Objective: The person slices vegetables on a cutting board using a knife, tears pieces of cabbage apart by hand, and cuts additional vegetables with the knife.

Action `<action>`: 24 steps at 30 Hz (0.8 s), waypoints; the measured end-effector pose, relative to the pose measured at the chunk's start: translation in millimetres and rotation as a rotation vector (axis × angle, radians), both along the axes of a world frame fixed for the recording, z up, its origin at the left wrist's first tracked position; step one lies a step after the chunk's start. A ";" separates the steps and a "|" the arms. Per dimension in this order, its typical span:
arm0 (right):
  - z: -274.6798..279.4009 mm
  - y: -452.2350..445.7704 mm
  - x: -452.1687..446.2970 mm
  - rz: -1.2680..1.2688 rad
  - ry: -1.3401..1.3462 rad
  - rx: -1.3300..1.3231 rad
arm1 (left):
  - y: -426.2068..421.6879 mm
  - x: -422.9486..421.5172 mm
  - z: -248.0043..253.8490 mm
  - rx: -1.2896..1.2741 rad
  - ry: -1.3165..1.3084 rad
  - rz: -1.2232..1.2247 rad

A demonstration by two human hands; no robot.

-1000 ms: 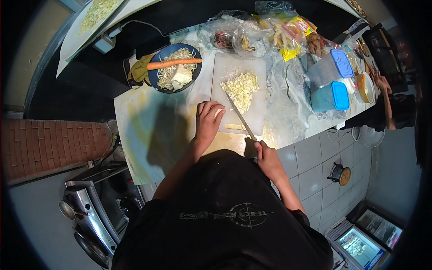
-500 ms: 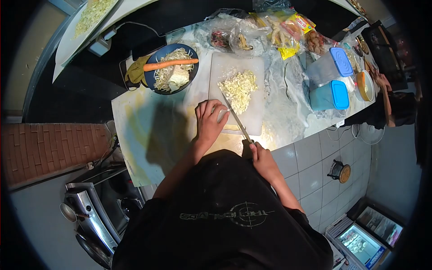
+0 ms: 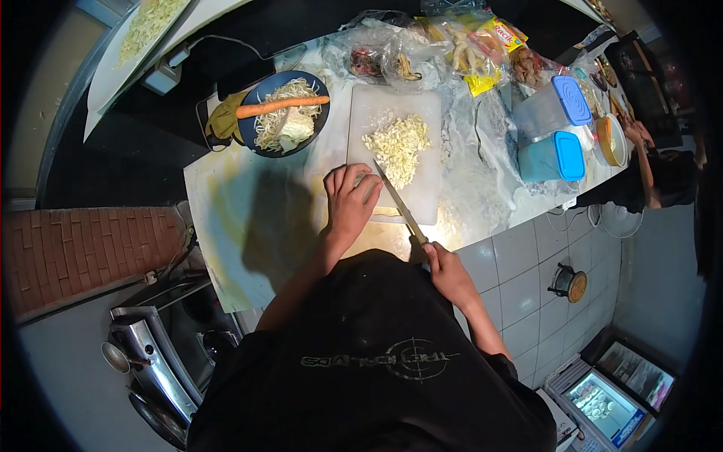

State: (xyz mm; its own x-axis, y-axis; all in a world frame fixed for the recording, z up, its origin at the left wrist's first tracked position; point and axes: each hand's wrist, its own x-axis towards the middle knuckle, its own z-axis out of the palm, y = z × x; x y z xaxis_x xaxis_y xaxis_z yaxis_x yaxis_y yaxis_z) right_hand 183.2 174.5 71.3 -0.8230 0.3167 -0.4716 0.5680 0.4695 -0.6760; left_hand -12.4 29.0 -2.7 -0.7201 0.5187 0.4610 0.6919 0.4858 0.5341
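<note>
My right hand (image 3: 452, 275) is closed around the handle of a kitchen knife (image 3: 399, 202). The blade slants up and left over the white cutting board (image 3: 361, 105), its tip beside a heap of finely chopped pale vegetable (image 3: 399, 147), which looks like cabbage. At the board's left edge is my left hand (image 3: 350, 200), fingers curled and pressed down close to the blade. A small pale piece seems to lie under those fingertips, mostly hidden.
Left of the board, a dark plate (image 3: 260, 143) holds bean sprouts (image 3: 301, 89), a carrot (image 3: 282, 107) and a cabbage wedge (image 3: 296, 129). Plastic bags of food (image 3: 459, 53) lie behind. Blue-lidded containers (image 3: 568, 156) stand right, near another person's arm (image 3: 646, 169).
The knife and my right hand have shifted slightly right and down, and the blade sits a little farther from my left fingertips. My left hand stays almost in place.
</note>
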 end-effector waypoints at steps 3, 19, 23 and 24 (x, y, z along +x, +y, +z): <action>3.1 0.5 -0.8 -0.010 0.004 0.018 | -1.5 -2.7 5.1 0.043 -0.035 0.001; -0.1 -3.9 -10.7 -0.031 0.020 0.052 | -34.8 6.3 5.0 0.155 -0.168 -0.001; 1.8 -6.1 -11.6 -0.008 0.033 0.031 | -23.5 4.6 10.8 0.158 -0.097 -0.034; 3.6 -7.1 -12.0 -0.014 0.024 0.022 | -21.6 5.6 14.1 0.082 -0.072 0.022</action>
State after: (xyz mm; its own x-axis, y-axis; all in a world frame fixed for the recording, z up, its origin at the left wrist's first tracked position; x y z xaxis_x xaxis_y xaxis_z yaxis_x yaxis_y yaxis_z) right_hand 171.2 167.4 74.9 -0.8294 0.3385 -0.4444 0.5583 0.4760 -0.6795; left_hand -6.8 7.4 11.4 -0.7635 0.4654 0.4478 0.6401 0.4527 0.6208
